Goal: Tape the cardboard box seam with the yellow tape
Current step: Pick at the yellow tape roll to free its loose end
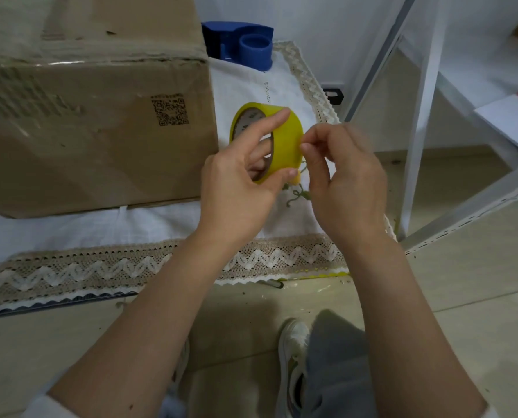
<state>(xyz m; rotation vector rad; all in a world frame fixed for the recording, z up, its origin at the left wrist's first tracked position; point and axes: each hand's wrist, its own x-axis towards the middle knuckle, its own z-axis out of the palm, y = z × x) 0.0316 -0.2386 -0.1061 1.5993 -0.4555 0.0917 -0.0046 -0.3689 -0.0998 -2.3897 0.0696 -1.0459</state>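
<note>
A yellow tape roll (284,137) is held above the table's right part, just right of the cardboard box (94,128). My left hand (236,191) grips the roll, fingers through its core and over its rim. My right hand (345,179) pinches with thumb and forefinger at the roll's right face, where the tape's end lies; this hand is slightly blurred. The box is large and brown, with a printed QR code on its near side and worn old tape along its top edge. Its top seam is mostly out of view.
A white cloth with lace trim (161,267) covers the table. A blue tape dispenser (242,43) stands behind the box's right corner. White metal shelf frames (417,116) rise to the right. Below are the floor, my shoe (292,351) and a grey trouser leg.
</note>
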